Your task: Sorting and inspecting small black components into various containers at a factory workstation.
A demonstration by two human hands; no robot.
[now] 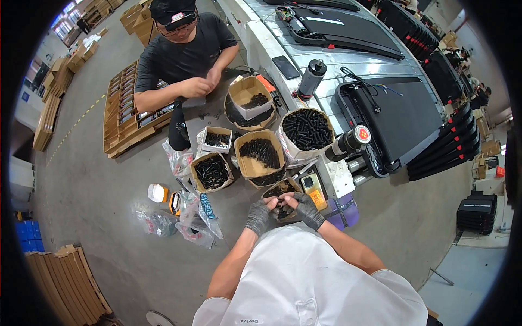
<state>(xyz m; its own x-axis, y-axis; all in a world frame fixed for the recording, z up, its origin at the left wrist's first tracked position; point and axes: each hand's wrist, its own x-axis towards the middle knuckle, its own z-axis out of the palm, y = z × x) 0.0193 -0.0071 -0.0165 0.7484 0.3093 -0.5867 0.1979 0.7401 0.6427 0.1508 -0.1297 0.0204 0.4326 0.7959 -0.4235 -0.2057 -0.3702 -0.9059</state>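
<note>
My left hand (261,213) and my right hand (306,209) wear dark grey gloves with bare fingertips. Both are closed, thumbs and fingers pinched and facing each other just above a small cardboard box (281,188) of small dark parts. Whatever the fingertips hold is too small to make out. Close to my right hand lies a phone (314,191) in a yellowish case with an orange label. Beyond my hands stands a bigger cardboard box (260,157) of black screws, and left of it another box (211,172) of black bolts.
A white-sided box (308,130) of black bolts stands by the conveyor (348,46), which carries black panels (397,114) and black cylinders (311,80). Across from me a person (185,60) works with both hands. Plastic bags (196,223) lie to the left.
</note>
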